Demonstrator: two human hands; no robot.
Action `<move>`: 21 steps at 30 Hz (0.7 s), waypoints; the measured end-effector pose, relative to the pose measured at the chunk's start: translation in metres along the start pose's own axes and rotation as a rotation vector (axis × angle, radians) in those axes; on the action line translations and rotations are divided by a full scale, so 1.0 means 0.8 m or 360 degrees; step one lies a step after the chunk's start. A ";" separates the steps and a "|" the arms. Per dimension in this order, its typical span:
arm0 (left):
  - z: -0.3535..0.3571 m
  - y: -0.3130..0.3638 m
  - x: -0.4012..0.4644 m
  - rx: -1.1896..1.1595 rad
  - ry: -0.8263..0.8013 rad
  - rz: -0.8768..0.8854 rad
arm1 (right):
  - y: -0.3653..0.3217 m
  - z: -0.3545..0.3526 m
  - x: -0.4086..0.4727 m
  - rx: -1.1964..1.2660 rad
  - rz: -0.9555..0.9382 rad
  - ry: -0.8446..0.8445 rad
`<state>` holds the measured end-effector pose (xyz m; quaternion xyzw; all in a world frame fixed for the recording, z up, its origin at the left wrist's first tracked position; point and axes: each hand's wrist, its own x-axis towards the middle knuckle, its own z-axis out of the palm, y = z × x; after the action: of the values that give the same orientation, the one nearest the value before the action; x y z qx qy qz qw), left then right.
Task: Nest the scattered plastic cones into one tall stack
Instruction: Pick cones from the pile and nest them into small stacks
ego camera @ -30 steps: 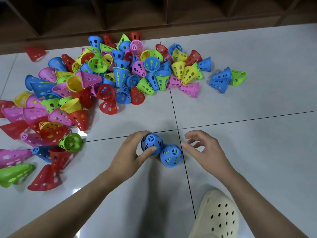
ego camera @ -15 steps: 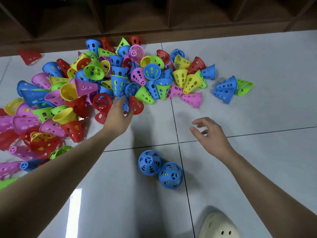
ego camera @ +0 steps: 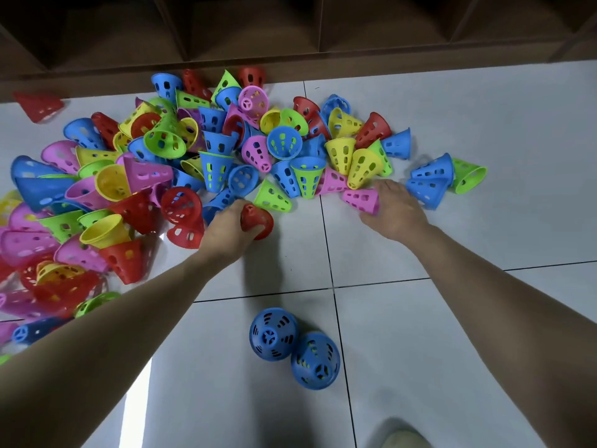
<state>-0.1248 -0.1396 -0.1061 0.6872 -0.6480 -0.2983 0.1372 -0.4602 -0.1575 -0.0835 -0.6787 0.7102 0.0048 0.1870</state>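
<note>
Red cone (ego camera: pixel 256 220) now gripped by left hand (ego camera: pixel 230 228); right hand (ego camera: pixel 395 210) reached pink cone (ego camera: pixel 361 200).

- Bare white floor (ego camera: pixel 484 334) fills the right and lower frame, open for reaching
- The cone pile (ego camera: pixel 155 176) crowds the upper left
- Two blue cones (ego camera: pixel 292 347) stand lower centre, touching
- Dark shelving (ego camera: pixel 290 30) walls off the top

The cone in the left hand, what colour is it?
Red. The head view shows the left hand gripping the red cone at the pile's near edge.
</note>
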 end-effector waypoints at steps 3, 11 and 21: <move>0.004 -0.007 -0.021 0.0041 0.0000 0.0033 | -0.002 0.007 -0.003 -0.0009 0.0110 -0.0025; -0.029 0.022 -0.107 -0.0335 0.0049 0.0191 | -0.005 0.007 -0.041 -0.0574 0.0328 -0.0243; -0.077 0.046 -0.200 -0.0390 0.0193 0.0731 | -0.039 -0.005 -0.146 0.0950 0.0347 0.0020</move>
<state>-0.1156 -0.0007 0.0010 0.5170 -0.7366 -0.2939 0.3221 -0.4303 -0.0489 -0.0401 -0.5137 0.7500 -0.1881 0.3719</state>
